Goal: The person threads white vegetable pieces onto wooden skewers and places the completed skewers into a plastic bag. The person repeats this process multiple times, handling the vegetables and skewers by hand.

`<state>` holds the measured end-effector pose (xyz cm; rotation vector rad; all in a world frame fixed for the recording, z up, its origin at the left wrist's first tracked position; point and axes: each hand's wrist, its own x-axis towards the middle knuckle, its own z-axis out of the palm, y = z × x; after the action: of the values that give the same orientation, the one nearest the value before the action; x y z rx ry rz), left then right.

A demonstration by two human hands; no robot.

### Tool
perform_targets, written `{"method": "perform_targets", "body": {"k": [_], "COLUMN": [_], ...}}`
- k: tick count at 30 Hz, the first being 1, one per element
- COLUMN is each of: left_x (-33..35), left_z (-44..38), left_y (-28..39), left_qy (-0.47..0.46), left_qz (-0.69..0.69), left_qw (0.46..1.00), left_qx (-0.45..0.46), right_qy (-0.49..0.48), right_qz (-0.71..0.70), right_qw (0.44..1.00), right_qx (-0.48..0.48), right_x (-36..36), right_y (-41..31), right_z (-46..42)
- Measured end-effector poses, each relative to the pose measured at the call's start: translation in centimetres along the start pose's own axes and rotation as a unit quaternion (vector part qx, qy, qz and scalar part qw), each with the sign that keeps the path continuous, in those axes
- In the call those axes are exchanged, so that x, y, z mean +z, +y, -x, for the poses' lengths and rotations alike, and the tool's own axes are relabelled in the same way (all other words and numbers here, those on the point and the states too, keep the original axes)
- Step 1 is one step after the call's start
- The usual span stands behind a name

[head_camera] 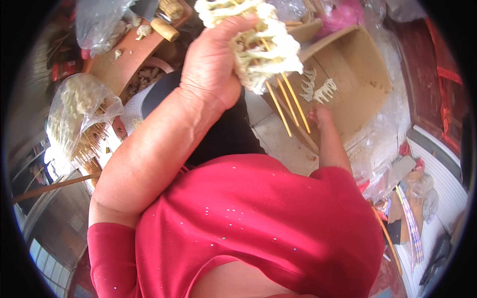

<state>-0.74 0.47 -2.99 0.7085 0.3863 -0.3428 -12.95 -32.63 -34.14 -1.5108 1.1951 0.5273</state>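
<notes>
My left hand (212, 63) is raised at the upper middle, shut on a bunch of skewered cauliflower pieces (270, 56). Several thin wooden sticks (288, 100) poke out below the florets, pointing down and right. Lower down, at the right, my right hand (321, 113) reaches into an open cardboard box (367, 63). Just beyond its fingers lie two small rows of cauliflower pieces (325, 91) in the box. Whether the right hand grips anything is not clear, as it is small and its fingers are partly hidden.
At the left is a clear plastic bag (82, 111) of skewered cauliflower. A wooden board (128, 56) at upper left bears loose florets, a wooden-handled tool (164, 29) and a bundle of sticks (171, 8). Plastic wrap and a pink bag (341, 16) border the box.
</notes>
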Motion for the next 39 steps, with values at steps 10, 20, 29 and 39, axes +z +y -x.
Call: {"method": "perform_targets", "body": {"k": [10,20,29,39], "left_x": [0.9,0.2,-0.1,0.2], "left_z": [0.9,2.0,3.0,2.6], "left_y": [0.6,1.0,1.4,0.5], "left_qy": [-0.043,-0.119,-0.17,-0.139], "left_qz": [0.024,0.071,0.021,-0.04], "left_qw": [0.999,0.99,0.985,0.986], "left_qx": [-0.019,0.003,0.029,0.085], "right_qy": [-0.098,-0.315,-0.295,-0.282], "right_qz": [-0.165,-0.059,0.026,0.037], "right_qw": [0.902,0.836,0.855,0.876], "right_qx": [-0.386,-0.445,-0.426,-0.39], "right_x": [-0.7,2.8,4.0,4.7], "right_y": [-13.7,-17.2,-17.2,-17.2], "right_z": [17.5,32.4,33.1,32.3]}}
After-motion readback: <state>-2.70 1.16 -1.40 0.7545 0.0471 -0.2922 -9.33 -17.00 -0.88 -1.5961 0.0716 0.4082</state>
